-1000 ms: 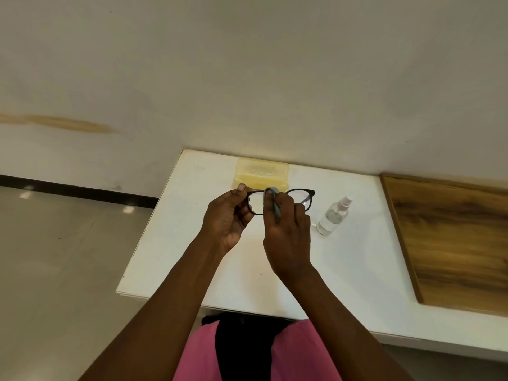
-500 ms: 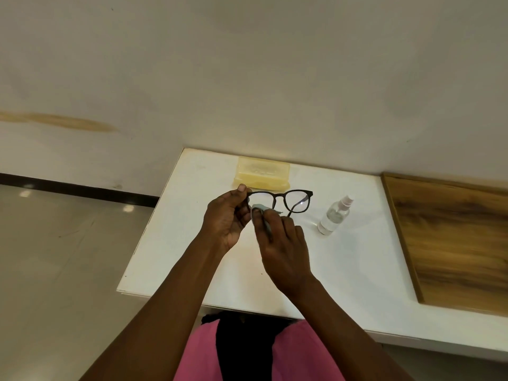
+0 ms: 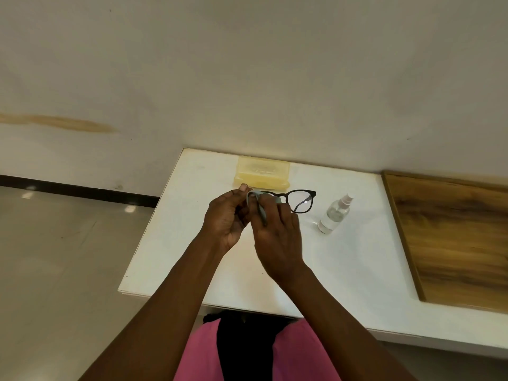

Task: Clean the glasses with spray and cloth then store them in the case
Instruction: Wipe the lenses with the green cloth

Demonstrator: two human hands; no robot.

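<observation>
Black-framed glasses (image 3: 302, 200) are held above the white table (image 3: 192, 243). My left hand (image 3: 226, 215) grips their left end. My right hand (image 3: 277, 237) pinches a pale grey-blue cloth (image 3: 257, 200) over the left lens, which is hidden by cloth and fingers; the right lens shows clear. A yellow translucent case (image 3: 262, 171), lid shut, lies at the table's far edge just behind the glasses. To the right, on the table, stands a small clear spray bottle (image 3: 334, 214) with a white nozzle.
A wooden board (image 3: 453, 237) covers the table's right part. The wall rises right behind the case. The tiled floor (image 3: 60, 257) drops away left of the table's edge. My pink-clad lap (image 3: 198, 356) is below the near edge.
My right hand with the cloth slid off the bridge area toward the left lens and now presses the cloth on it. The left hand and the glasses stayed nearly still.
</observation>
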